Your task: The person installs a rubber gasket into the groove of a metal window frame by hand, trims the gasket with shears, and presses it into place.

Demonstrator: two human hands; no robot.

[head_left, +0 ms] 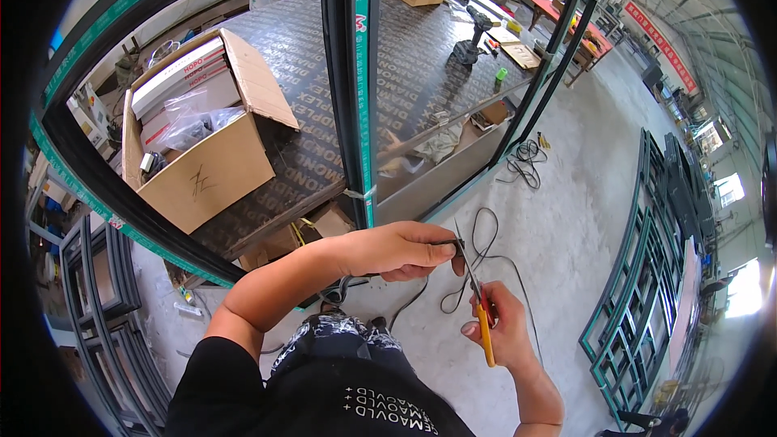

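Note:
Between the thumb and fingers of my left hand (396, 251) is the end of a thin black strip (441, 243), which looks like a rubber seal. My right hand (506, 328) is closed round a pair of scissors (485, 332) with yellow-orange handles. Their metal blades point up and away from me, right at the fingertips of my left hand, where the strip end is. Whether the blades touch the strip is hard to tell. Below my hands, a long black strip (526, 295) loops across the floor; its link to the held end is partly hidden.
A large dark frame with green tape (362, 73) stands close in front. Behind it, a worktable (303, 73) carries an open cardboard box (206, 186) and a cordless drill (469, 50). A coiled cable (526, 163) lies on the floor. More frames (639, 283) are at right.

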